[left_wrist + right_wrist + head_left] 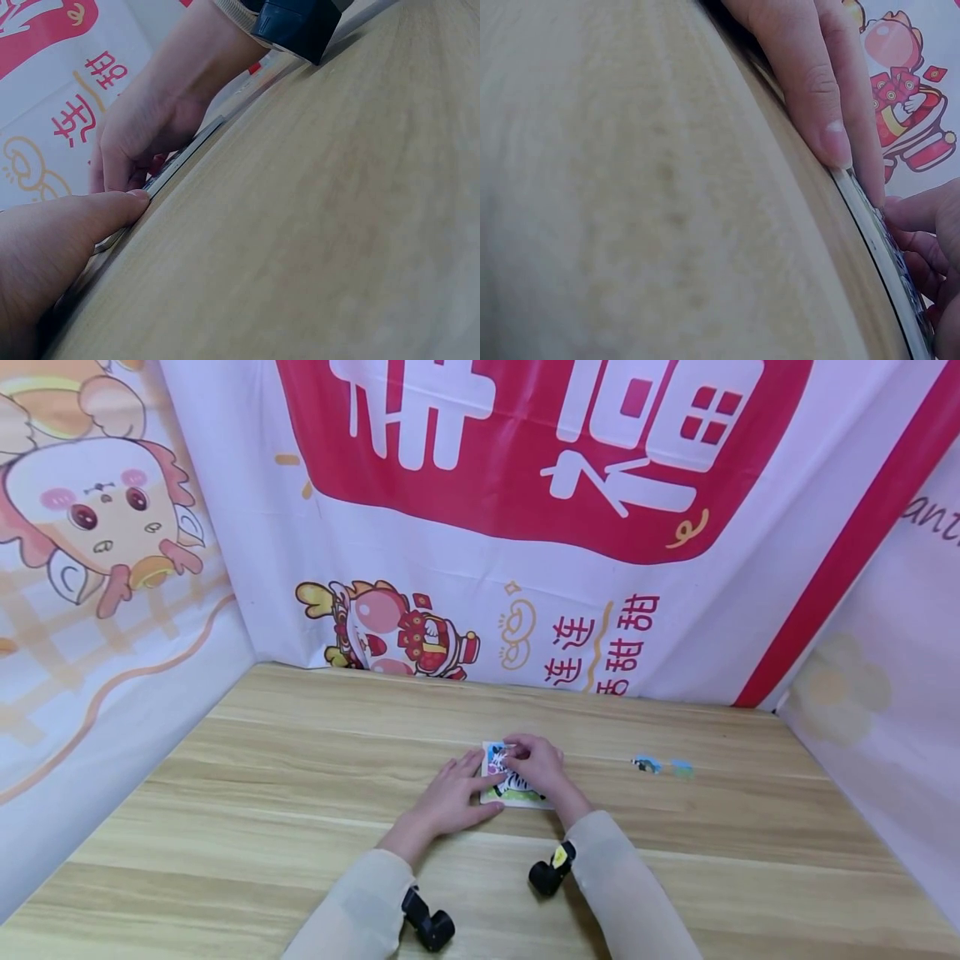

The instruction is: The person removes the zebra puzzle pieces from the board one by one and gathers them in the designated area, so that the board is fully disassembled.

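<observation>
A small zebra jigsaw puzzle (517, 797) with a pale border lies flat on the table. My left hand (448, 795) rests at its left side, fingers spread and fairly straight, thumb along the near edge and index finger reaching over the picture. In the left wrist view the thumb (120, 210) lies against the board's edge. From the right my right hand (542, 768) comes over the board, its thumb and fingertips bent together at the zebra's head. They pinch what seems to be a puzzle piece, mostly hidden by the fingers; the right wrist view shows these curled fingers (922, 251) low over the board.
Two loose puzzle pieces lie to the right, one dark and blue (646, 765), the other blue-green (682, 769). The wooden table (300, 810) runs back to a printed cloth (450, 539). Black wrist cameras (429, 922) sit on both sleeves.
</observation>
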Motion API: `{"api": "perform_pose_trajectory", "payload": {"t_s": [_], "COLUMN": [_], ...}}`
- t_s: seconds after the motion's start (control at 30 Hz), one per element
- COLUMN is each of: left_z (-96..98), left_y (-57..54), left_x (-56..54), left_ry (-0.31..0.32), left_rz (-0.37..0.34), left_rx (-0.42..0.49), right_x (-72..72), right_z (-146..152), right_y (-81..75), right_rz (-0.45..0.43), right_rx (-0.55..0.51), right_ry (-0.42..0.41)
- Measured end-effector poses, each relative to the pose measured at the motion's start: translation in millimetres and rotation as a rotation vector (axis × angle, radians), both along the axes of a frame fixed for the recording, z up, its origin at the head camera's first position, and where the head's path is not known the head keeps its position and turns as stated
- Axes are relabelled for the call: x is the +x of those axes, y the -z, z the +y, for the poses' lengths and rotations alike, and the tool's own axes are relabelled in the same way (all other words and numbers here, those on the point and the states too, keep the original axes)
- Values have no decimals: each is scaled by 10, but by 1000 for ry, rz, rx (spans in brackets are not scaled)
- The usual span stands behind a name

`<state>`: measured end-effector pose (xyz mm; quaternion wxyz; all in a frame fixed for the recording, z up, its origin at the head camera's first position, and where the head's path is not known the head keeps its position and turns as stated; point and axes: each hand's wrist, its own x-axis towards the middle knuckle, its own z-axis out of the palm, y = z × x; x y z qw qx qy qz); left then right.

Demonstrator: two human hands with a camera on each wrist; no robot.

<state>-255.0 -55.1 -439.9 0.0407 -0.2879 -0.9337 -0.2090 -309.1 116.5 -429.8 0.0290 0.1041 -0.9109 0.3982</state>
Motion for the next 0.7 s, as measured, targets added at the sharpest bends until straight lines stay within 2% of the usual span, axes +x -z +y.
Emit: {"api": "perform_pose_trajectory", "payload": {"t_s": [0.4,0.7], "left_z": [3,5], "left_y": [2,-10], "left_x": [-6,11], "left_ry": [4,-5], "left_rz": [-7,-25], "left_rx": [-4,-9], "right_x": [-8,2], "right_z": [27,107], "right_y": [-5,-69], "right_rz": [-13,-112], "right_rx": [-6,-232], "right_ry": [4,-23]}}
